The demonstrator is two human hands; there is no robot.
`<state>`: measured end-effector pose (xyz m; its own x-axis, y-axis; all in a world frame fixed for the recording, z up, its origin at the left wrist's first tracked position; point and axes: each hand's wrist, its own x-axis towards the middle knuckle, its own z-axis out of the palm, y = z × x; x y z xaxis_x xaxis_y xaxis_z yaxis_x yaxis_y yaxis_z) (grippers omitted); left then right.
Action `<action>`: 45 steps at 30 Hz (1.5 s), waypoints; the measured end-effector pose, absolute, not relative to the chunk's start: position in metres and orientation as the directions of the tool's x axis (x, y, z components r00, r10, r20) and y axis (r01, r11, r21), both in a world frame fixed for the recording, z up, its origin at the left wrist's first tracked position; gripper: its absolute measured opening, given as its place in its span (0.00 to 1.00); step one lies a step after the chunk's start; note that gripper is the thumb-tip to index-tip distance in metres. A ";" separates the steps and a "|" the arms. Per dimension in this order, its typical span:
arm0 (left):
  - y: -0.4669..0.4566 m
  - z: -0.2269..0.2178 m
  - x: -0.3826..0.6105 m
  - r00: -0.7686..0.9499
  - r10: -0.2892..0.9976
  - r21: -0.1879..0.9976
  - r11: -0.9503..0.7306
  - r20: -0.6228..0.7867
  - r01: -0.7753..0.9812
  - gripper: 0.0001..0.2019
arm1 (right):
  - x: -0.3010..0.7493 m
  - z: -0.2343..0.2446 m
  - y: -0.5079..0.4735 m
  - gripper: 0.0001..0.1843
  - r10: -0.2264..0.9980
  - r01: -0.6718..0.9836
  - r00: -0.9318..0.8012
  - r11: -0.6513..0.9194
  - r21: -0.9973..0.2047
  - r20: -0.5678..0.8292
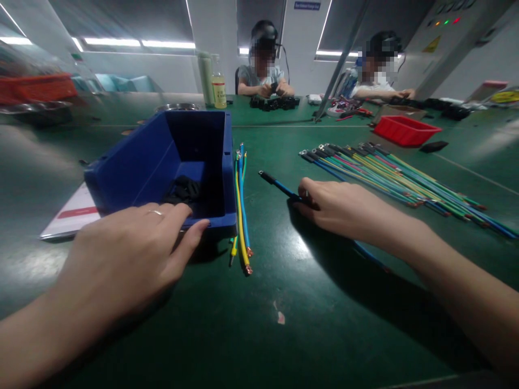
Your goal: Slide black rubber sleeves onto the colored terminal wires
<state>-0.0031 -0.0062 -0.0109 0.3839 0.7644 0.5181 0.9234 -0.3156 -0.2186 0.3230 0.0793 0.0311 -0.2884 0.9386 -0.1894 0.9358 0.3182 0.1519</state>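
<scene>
My left hand (133, 251) lies over the front edge of a blue plastic bin (205, 222), thumb apart on the rim; some fingertips are hidden inside. Black pieces (184, 189), perhaps sleeves, lie in the bin. My right hand (336, 208) is closed on a blue cable (286, 190), which has a black sleeve and a metal ring lug at its far end. The cable's other end comes out beneath my wrist, near the tabletop. Between my hands, several blue, yellow and green cables (242, 210) with bare copper ends lie along the bin's right side.
A row of sleeved cables (389, 175) spreads across the green table (259, 346) on the right. Behind it stands a red tray (406, 131). Under the bin's left side is a white sheet (68, 216). Two people (263, 75) work across the table, near a bottle (218, 89).
</scene>
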 end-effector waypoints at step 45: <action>-0.013 -0.008 -0.001 0.363 0.646 0.163 -0.607 0.672 0.778 0.12 | 0.379 0.006 0.130 0.27 0.999 0.952 0.020 -0.032 0.303 0.043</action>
